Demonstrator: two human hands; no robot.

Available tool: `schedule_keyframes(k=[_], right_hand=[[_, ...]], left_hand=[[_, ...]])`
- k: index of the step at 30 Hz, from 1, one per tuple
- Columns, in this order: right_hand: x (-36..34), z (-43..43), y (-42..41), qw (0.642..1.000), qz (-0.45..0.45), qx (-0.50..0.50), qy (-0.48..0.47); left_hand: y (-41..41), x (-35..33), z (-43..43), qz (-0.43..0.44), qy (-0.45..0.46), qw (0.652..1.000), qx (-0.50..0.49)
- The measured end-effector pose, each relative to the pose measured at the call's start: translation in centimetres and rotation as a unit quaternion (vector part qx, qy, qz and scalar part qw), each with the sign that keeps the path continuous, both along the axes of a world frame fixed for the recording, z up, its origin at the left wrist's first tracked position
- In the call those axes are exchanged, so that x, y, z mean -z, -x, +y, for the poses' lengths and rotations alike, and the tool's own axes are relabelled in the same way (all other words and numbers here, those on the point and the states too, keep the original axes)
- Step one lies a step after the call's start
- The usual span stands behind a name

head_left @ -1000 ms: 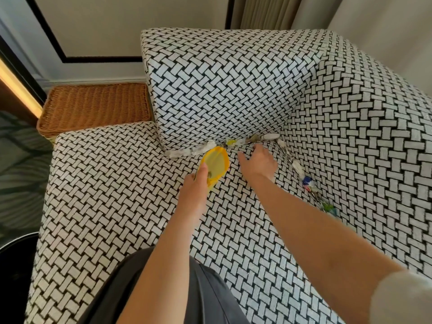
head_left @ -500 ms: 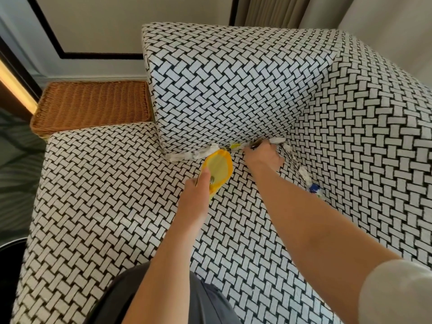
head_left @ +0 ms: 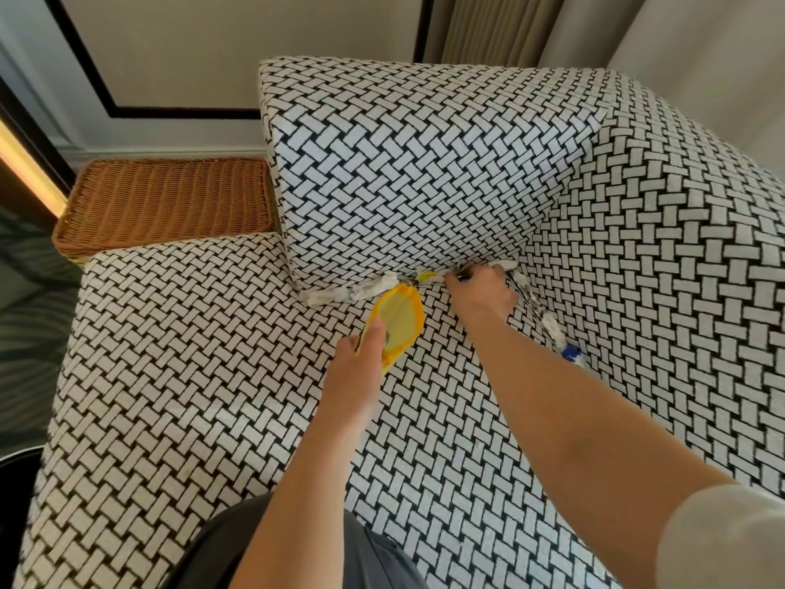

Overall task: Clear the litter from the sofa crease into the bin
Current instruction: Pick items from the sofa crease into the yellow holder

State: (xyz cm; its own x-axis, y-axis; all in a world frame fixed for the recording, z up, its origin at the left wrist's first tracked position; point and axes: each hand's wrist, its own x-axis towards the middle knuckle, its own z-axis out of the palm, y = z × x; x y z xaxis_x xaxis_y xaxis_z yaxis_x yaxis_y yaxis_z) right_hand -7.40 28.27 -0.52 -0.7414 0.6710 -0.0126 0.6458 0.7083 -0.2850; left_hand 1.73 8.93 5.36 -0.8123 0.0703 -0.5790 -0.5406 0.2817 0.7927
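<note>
Your sofa [head_left: 212,376] wears matt, nubby cloth; the yellow packet [head_left: 399,320] looks like smooth, faintly glossy plastic; the brown tray [head_left: 170,201] is rough woven wicker.

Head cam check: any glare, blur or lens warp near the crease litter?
Head view: soft, even daylight on the sofa, no glare. Head view: warm light strip at the left edge blown out. Head view: wide-angle warp bows the sofa's edges. Head view: crease litter by the right hand is soft, pieces hard to separate.
</note>
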Motion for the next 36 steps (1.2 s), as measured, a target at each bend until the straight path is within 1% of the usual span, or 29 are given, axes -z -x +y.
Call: schedule_keyframes(k=[5, 10, 14, 18, 23, 27, 29, 33, 36], right_hand=[[-0.5, 0.7, -0.1, 1.0, -0.022, -0.021, 0.002], [0.0, 0.9, -0.3, 0.999, 0.006, -0.034, 0.006], [-0.2, 0.9, -0.1, 0.999, -0.023, -0.026, -0.014], [-0.2, 0.9, 0.1, 0.999, -0.027, -0.021, 0.004], [0.0, 1.4, -0.4, 0.998, 0.015, -0.047, 0.03], [0.8, 1.4, -1.3, 0.991, 0.113, -0.059, 0.043], [0.8, 1.3, -1.7, 0.988, 0.132, -0.055, 0.056], [0.3, 1.3, -2.5, 0.982, 0.153, -0.04, 0.102], [-0.3, 0.8, -4.7, 0.969, 0.164, -0.04, 0.18]], left_hand=[[-0.3, -0.4, -0.1, 0.0, -0.013, 1.0, -0.008], [-0.2, -0.1, -0.1, 0.007, -0.012, 1.0, -0.007], [-0.3, 0.1, -0.1, 0.006, -0.007, 1.0, -0.004], [-0.3, 0.4, -0.1, 0.013, 0.001, 1.0, 0.004], [-0.2, 0.7, -0.1, 0.017, 0.009, 1.0, 0.007], [-0.3, 0.9, 0.0, 0.028, 0.006, 1.0, -0.002], [-0.4, 1.1, 0.1, 0.031, 0.006, 1.0, -0.001], [-0.4, 1.4, 0.2, 0.031, 0.0, 0.999, -0.01], [-0.7, 1.2, 0.2, 0.034, -0.009, 0.999, -0.016]])
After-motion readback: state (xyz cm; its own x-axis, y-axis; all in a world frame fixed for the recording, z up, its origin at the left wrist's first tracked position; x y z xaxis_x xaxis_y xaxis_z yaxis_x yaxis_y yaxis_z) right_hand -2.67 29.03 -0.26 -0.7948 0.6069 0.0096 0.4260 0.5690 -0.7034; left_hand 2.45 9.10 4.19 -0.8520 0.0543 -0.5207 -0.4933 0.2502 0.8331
